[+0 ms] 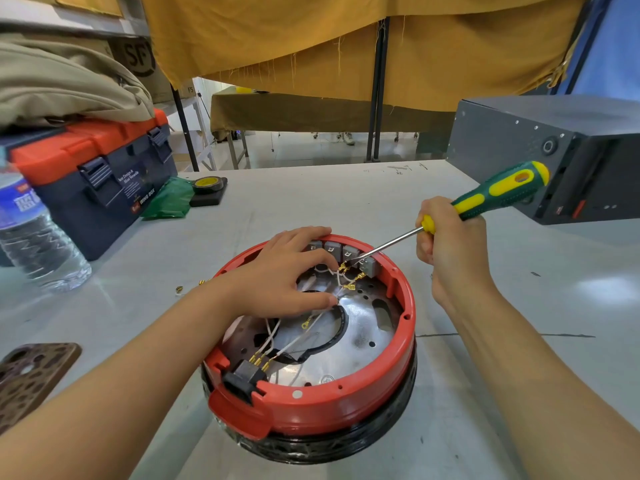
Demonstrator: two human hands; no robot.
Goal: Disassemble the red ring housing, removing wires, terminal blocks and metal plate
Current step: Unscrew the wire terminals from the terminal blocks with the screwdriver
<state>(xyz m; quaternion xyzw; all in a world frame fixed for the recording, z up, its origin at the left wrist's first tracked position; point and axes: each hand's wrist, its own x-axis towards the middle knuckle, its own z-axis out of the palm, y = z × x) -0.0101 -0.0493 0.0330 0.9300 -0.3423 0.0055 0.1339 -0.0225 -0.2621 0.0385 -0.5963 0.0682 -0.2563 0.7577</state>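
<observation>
The red ring housing [346,407] sits on a black base in the middle of the table. Inside lie a shiny metal plate [360,327], white wires [294,341] with brass lugs, and a black connector [244,375] at the near rim. Several grey terminal blocks [346,251] line the far rim. My left hand [287,275] rests inside the housing, fingers on the far rim and thumb down on the wires. My right hand [450,244] grips a green and yellow screwdriver [498,194]; its tip meets the brass lugs at the rightmost terminal block [369,266].
An orange and blue toolbox [104,181] and a water bottle [34,237] stand at the left. A grey metal case [554,154] is at the right. Tape roll [207,183], green bag [169,202], patterned phone case [31,375] and small brass parts [180,289] lie on the table.
</observation>
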